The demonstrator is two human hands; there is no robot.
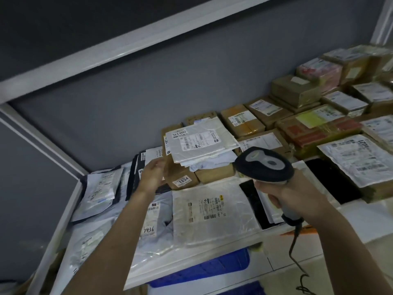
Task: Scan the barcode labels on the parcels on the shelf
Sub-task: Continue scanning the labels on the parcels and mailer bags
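White shelf (361,220), seen from above, its front edge running from lower left to centre right of the frame; grey wall fills the upper left. At far left, soft plastic mailers (100,188) lean against the shelf's side rail, leaving no gap there. Left hand (153,173), left of centre, fingers curved against the left side of a brown box marked 1834 (180,177); whether it grips or merely touches cannot be told. On that box lies a white mailer labelled 56-6-6603 (202,138), its edges overhanging to the right. In front, a flat clear-wrapped parcel (214,211) reaches the shelf's front edge. Right of centre, the right hand (291,194) is wrapped round the handle of a corded barcode scanner (265,165), head aimed toward the stack. At upper right, cardboard parcels (297,92) sit packed edge to edge. Below the shelf, a blue crate (212,267).
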